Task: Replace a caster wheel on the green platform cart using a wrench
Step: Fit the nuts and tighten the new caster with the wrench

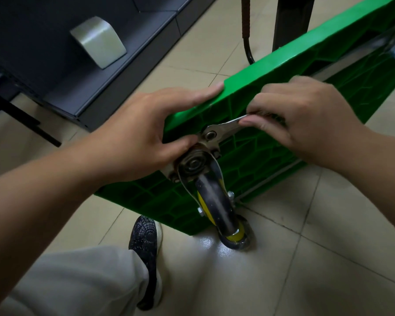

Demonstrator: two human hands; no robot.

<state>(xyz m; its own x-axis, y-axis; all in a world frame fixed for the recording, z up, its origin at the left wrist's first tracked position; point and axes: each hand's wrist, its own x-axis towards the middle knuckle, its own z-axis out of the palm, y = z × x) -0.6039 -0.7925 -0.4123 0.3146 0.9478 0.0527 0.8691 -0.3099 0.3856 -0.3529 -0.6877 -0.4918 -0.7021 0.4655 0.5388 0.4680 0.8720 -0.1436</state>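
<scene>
The black-and-yellow caster wheel point(217, 208) touches the floor point(306, 258), bolted under the green cart point(260, 160), which is tipped on edge. The left hand point(146, 133) clasps the cart's corner; the right hand point(306, 119) pinches the steel wrench point(224, 127), seated on a plate bolt.

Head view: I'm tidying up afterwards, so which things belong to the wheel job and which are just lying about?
Job: cart, caster wheel, wrench on a bolt, left hand holding the cart, right hand gripping the wrench.
Lying about: dark furniture, its silver fitting, black post.
</scene>
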